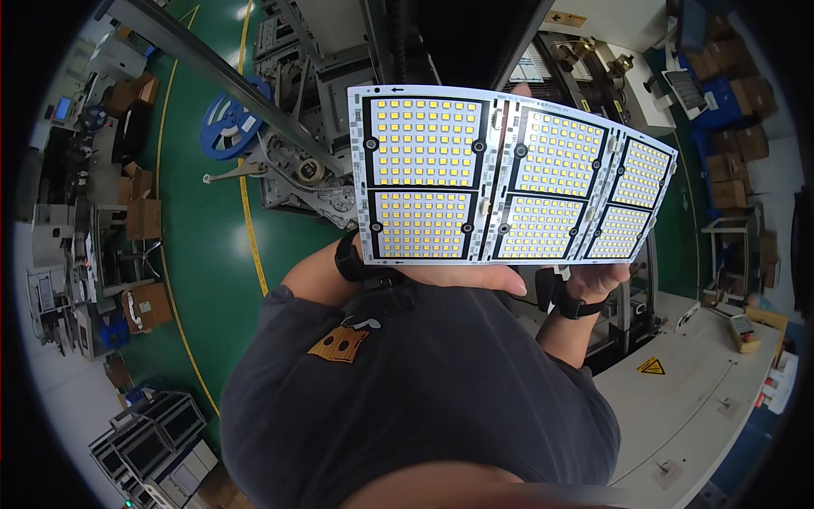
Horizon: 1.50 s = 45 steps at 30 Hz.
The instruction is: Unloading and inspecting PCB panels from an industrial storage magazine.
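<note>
A white LED circuit board panel [487, 180] is held up in front of my chest, its face toward me. It carries six blocks of small yellow LEDs with black borders. My left hand [466, 276] supports it at the lower edge, thumb stretched along that edge and the other fingers hidden behind the board. Near the lower right corner, my right hand [600, 276] grips the edge, partly hidden by the panel. A fingertip [521, 90] shows above the top edge; which hand it belongs to I cannot tell. Both wrists wear black straps.
Right of me is a pale machine cover [678, 382] with a yellow warning label and a yellow handheld meter [744, 333]. A feeder assembly with a blue reel [231, 125] stands at left, beside green floor with yellow lines. Open machinery [577, 64] lies beyond the panel.
</note>
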Motion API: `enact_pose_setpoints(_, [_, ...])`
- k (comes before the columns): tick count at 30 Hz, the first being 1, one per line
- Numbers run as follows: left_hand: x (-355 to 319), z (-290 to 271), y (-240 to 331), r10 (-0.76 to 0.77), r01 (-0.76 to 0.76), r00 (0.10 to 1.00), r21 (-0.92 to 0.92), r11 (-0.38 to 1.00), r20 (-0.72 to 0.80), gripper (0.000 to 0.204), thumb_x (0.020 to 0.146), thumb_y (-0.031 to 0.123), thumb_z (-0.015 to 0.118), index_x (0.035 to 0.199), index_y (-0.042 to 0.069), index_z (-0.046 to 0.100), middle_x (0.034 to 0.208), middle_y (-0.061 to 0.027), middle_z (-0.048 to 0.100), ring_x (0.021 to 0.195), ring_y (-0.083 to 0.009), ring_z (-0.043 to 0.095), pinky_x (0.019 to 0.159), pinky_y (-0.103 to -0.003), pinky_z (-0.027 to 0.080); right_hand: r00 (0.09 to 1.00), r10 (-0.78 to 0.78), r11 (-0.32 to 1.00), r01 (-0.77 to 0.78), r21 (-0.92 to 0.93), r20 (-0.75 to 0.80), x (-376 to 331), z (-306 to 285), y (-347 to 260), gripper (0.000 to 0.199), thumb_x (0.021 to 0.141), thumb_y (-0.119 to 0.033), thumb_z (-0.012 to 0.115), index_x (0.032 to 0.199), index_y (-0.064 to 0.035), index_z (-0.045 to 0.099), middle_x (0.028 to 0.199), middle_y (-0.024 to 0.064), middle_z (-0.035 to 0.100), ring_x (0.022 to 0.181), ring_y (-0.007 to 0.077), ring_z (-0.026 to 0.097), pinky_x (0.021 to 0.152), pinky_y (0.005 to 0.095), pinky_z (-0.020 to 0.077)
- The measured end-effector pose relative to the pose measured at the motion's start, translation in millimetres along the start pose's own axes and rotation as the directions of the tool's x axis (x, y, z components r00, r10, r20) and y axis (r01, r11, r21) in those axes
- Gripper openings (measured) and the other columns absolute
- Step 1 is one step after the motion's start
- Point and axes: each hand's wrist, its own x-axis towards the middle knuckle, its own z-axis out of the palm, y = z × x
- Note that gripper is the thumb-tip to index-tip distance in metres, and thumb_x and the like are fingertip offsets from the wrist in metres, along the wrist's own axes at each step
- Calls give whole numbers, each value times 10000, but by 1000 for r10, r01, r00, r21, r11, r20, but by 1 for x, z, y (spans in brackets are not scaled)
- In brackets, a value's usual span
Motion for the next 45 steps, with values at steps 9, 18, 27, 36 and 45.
enact_pose_setpoints(9, [-1, -14, 1, -109, 103, 985, 48, 993, 136, 696, 794, 577, 618, 1320, 141, 484, 1353, -73, 468, 1216, -264, 431, 1017, -370, 341, 1000, 19, 1000, -19, 24, 6, 0, 7, 8, 946, 665, -551, 746, 1375, -61, 360, 1370, 94, 443, 1225, 257, 469, 992, 425, 422])
enact_pose_setpoints(18, [1, -30, 3, -213, 192, 945, 106, 976, 247, 701, 787, 569, 632, 1314, 131, 488, 1352, -77, 466, 1220, -266, 429, 1016, -373, 343, 999, 33, 998, -34, 51, 11, 7, 18, 11, 935, 673, -548, 741, 1379, -71, 356, 1364, 88, 451, 1229, 253, 465, 998, 424, 418])
enact_pose_setpoints(27, [3, -41, 3, -197, 175, 973, 169, 970, 124, 642, 771, 527, 672, 1265, 137, 544, 1320, -58, 501, 1182, -253, 464, 1002, -350, 360, 995, 95, 994, -93, 57, -29, 17, 39, 13, 902, 674, -539, 742, 1366, -85, 384, 1363, 59, 459, 1218, 229, 481, 1011, 418, 405])
enact_pose_setpoints(36, [0, -45, 11, -282, 295, 928, -17, 955, 245, 524, 781, 518, 665, 1193, 198, 619, 1370, 8, 457, 1260, -230, 369, 1063, -378, 270, 990, 100, 987, -86, 134, -99, 16, 64, 3, 1007, 559, -413, 866, 1307, 39, 366, 1261, 136, 512, 1125, 236, 549, 953, 374, 465])
enact_pose_setpoints(45, [-21, -43, -4, -265, 276, 960, -164, 947, 90, 796, 728, 442, 751, 1374, 138, 399, 1440, -62, 344, 1270, -271, 350, 1074, -380, 253, 1000, 22, 995, -22, 96, 1, 18, 72, -1, 1005, 557, -377, 869, 1323, 33, 362, 1251, 116, 532, 1150, 211, 530, 965, 350, 432])
